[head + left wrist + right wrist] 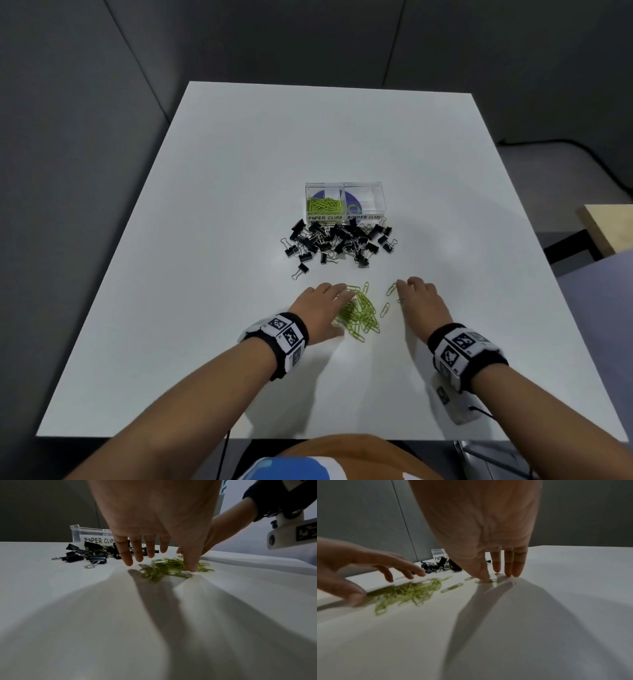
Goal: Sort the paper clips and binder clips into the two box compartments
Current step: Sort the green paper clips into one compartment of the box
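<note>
A clear two-compartment box (344, 202) stands mid-table; its left compartment, labelled PAPER CLIPS, holds green paper clips (324, 205), and the right one, labelled BINDER CLIPS, holds none that I can see. Black binder clips (339, 241) lie heaped in front of it. A pile of green paper clips (359, 314) (169, 568) (409, 593) lies nearer me. My left hand (320, 310) (154, 534) is spread over the pile's left side, fingers straight. My right hand (419, 301) (488, 540) is flat on the table to the right, its thumb pressing a stray clip (485, 581).
The white table (239, 171) has bare surface all around the clips. A few single paper clips (385, 309) lie between my hands. Grey partition walls stand behind and to the left. A wooden surface (613, 229) shows at the far right.
</note>
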The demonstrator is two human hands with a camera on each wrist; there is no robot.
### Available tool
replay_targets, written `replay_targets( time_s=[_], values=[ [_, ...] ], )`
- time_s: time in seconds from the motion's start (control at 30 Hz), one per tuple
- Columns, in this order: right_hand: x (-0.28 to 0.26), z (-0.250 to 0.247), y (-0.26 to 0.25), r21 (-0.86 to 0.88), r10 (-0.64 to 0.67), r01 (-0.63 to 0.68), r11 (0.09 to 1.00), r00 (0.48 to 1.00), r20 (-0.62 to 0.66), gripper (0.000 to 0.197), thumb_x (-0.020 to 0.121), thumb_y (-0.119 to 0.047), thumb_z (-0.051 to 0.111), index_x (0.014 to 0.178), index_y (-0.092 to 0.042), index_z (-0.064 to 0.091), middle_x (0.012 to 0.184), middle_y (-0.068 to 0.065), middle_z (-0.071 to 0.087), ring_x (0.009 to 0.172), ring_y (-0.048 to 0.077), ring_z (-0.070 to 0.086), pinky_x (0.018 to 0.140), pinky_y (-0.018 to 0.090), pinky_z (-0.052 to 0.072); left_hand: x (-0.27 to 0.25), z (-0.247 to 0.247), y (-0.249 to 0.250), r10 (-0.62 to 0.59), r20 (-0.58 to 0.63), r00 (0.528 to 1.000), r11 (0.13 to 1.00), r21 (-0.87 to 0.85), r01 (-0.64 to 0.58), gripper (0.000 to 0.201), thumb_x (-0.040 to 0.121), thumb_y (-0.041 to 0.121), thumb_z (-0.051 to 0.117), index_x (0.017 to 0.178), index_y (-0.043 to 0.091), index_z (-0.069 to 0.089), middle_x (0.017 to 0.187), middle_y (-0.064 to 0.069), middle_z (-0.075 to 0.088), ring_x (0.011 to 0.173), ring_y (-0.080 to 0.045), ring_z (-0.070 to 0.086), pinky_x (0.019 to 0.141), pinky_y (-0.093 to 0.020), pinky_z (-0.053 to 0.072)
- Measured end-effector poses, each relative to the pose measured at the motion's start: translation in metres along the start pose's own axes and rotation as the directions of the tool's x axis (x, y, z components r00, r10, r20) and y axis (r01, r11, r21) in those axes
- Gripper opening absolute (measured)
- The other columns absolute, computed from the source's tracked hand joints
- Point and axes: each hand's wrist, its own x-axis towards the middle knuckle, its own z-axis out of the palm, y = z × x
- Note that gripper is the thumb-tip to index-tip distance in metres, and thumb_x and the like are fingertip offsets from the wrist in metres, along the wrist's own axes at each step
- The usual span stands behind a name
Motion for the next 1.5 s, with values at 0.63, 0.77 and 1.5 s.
replay_targets(
  time_s=[0.63,0.77,1.5],
  values=[
    [-0.006,-0.010,-0.030,0.147,-0.139,0.113,0.983,0.974,0.179,0.086,0.074,-0.050,0.066,0.141,-0.019,0.023,0.131,0.006,0.039,0.117,0.025,0.043,0.084,0.037,0.048,0.012,-0.010,0.000,-0.008,-0.005,1.000,1.000,0.001,0.008,0.064,0.089,0.038,0.055,0.144,0.019,0.028,0.142,-0.004,0.037,0.125,-0.023,0.041,0.096,-0.035,0.042],
    [-0.005,-0.006,-0.033,0.134,-0.153,0.121,0.984,0.953,0.262,0.106,0.065,-0.046,0.075,0.145,-0.022,0.009,0.132,0.009,0.033,0.115,0.028,0.041,0.086,0.038,0.049,0.015,-0.010,0.006,-0.050,0.033,0.998,0.998,-0.022,0.050,0.061,0.089,0.034,0.057,0.141,0.016,0.032,0.140,-0.007,0.036,0.125,-0.025,0.038,0.096,-0.036,0.043],
    [0.021,-0.008,-0.047,0.162,-0.151,0.118,0.980,0.967,0.206,0.044,0.079,-0.023,0.067,0.115,-0.007,0.046,0.120,0.011,0.042,0.103,0.029,0.048,0.082,0.037,0.047,0.024,-0.020,-0.005,-0.045,0.073,0.996,0.992,-0.112,0.053,0.038,0.092,0.021,0.055,0.128,0.011,0.048,0.130,-0.010,0.043,0.119,-0.026,0.043,0.096,-0.037,0.043]
  ],
)
